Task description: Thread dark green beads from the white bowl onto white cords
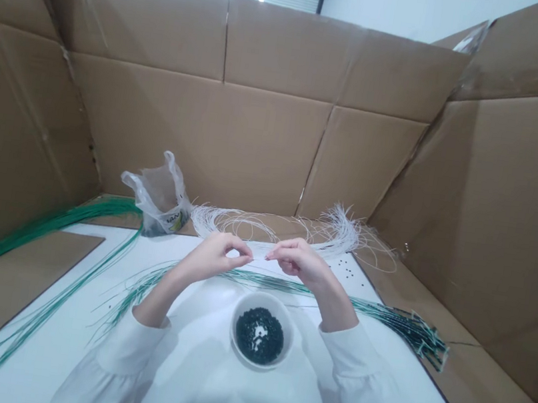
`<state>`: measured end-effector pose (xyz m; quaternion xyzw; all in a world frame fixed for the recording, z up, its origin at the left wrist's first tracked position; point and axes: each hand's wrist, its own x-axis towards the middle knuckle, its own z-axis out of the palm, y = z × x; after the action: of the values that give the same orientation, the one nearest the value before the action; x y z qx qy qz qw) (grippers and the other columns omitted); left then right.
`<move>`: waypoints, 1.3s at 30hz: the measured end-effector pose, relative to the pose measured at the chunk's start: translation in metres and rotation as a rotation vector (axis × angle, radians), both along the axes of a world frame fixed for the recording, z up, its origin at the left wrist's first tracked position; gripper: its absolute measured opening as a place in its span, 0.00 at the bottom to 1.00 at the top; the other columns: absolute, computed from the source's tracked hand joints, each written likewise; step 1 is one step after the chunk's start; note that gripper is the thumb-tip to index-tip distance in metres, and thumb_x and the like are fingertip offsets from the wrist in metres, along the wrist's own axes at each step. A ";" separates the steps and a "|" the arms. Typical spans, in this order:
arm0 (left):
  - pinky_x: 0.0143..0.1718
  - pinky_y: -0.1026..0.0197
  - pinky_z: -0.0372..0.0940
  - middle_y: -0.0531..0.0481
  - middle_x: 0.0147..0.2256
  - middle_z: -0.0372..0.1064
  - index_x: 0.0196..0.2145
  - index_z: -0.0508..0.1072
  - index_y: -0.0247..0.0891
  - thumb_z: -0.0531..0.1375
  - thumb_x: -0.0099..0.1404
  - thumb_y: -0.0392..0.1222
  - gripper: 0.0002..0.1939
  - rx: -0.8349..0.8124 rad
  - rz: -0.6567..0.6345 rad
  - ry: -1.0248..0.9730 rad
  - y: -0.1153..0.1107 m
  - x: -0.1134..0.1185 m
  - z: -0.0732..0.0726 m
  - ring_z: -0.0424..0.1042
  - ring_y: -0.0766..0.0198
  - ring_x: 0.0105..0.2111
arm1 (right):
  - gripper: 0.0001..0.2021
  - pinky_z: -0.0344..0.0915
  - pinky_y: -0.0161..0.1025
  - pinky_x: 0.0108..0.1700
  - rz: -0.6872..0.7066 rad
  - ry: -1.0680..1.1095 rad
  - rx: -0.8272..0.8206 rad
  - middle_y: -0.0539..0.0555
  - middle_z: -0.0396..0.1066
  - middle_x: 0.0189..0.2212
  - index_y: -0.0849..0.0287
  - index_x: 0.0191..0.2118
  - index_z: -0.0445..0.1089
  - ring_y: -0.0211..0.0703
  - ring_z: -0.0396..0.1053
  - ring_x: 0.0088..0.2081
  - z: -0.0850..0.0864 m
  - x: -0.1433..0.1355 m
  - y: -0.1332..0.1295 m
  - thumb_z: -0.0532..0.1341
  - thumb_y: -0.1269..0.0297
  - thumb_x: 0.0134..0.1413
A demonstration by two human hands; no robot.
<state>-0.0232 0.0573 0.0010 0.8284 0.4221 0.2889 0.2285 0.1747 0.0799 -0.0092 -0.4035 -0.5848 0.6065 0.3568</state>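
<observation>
My left hand (219, 256) and my right hand (298, 260) are raised over the white table, fingertips facing each other with a small gap between them. Each pinches thumb against finger. A thin pale strand seems to run from the left fingertips toward the right ones. Something tiny and dark shows at the right fingertips, too small to name. Just below the hands, a white bowl (233, 331) holds many small dark beads (250, 329). Green wires (277, 283) lie across the table behind the bowl and under the hands.
Cardboard walls (258, 139) enclose the table (200, 393). A plastic bag (160, 202) stands at the back left, beside coiled white strands (210, 220). Long green wires (42, 228) lie at left. Dark-tipped green wires (421, 335) and scattered dark beads (347, 270) are at right.
</observation>
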 end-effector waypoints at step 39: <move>0.23 0.67 0.53 0.51 0.23 0.68 0.27 0.73 0.34 0.54 0.56 0.47 0.14 -0.105 0.086 -0.203 0.004 0.012 -0.021 0.60 0.68 0.21 | 0.11 0.58 0.30 0.20 -0.199 -0.305 0.544 0.51 0.68 0.19 0.61 0.25 0.74 0.35 0.61 0.20 -0.011 -0.016 -0.012 0.59 0.59 0.45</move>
<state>-0.0113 0.0610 -0.0198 0.7628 0.4466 0.3581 0.3006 0.1583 0.0679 -0.0204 -0.4345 -0.7299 0.3228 0.4174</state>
